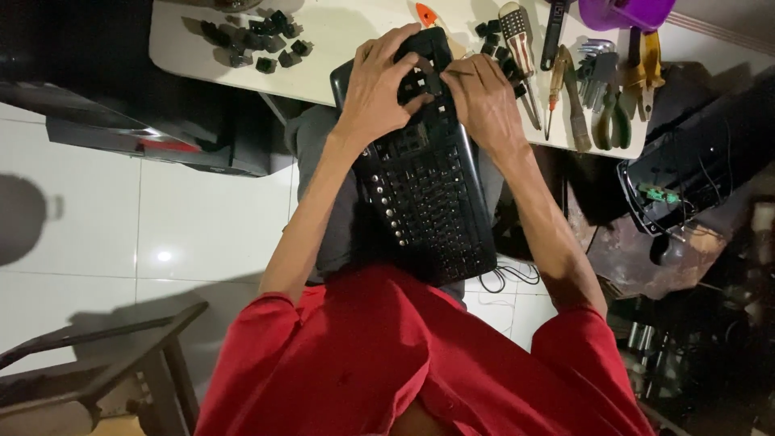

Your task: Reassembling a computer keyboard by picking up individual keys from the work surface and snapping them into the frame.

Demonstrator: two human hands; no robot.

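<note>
A black computer keyboard lies lengthwise on my lap, its far end resting on the edge of a white table. Several keys are gone from its far end, leaving bare sockets. My left hand grips that far end from the left, fingers curled over the top edge. My right hand presses on the keys beside it, fingertips pinched at a key near the middle. Whether it holds a loose keycap I cannot tell.
Loose black keycaps lie in a heap at the table's left, more near the right hand. Screwdrivers, pliers and hex keys lie on the right. A purple container stands behind. Dark electronic casings sit at right, a chair at lower left.
</note>
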